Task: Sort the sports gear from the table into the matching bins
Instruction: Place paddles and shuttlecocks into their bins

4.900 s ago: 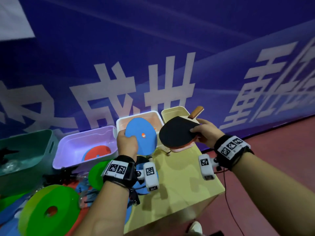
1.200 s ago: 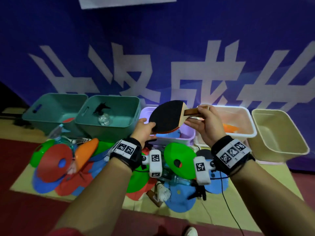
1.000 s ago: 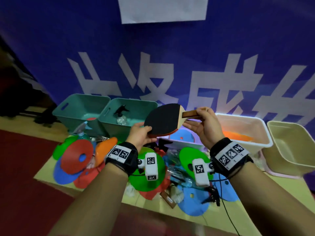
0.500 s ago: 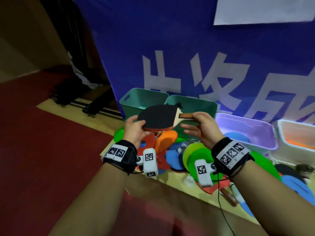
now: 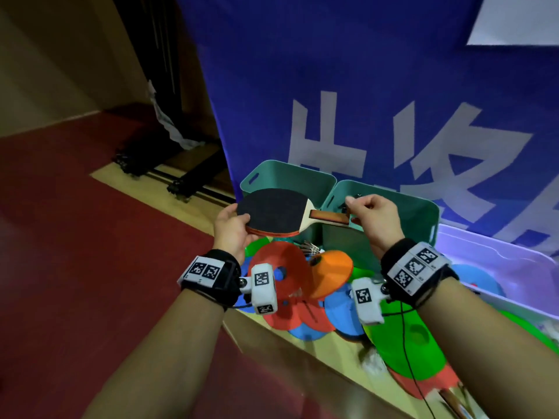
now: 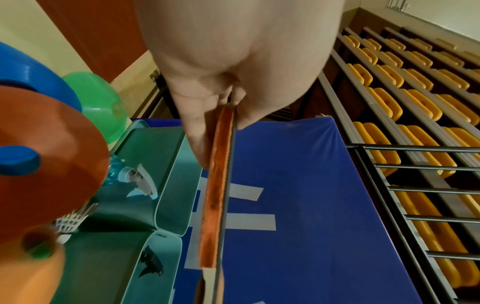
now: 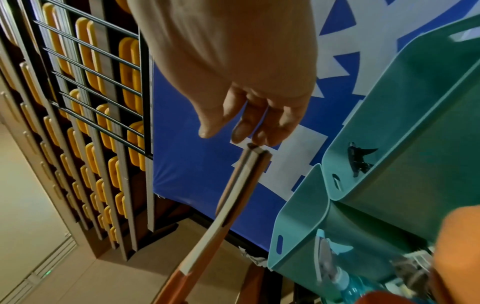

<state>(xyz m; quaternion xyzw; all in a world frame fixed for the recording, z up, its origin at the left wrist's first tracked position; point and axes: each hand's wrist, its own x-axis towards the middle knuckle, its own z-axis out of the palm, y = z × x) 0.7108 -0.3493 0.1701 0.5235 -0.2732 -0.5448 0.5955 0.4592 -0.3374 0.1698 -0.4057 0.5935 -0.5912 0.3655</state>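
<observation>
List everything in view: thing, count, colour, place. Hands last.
Table tennis paddle: one, black rubber face, wooden handle; held above the leftmost bin.
Teal plastic bins: two, side by side at the banner.
Lilac plastic bin: one, right of the teal pair.
Flat training cones: many, red, orange, blue, green; piled on the table.
Shuttlecock: one, white, among the cones.
Left hand: grips the paddle's blade.
Right hand: at the handle's end, fingers loose.
</observation>
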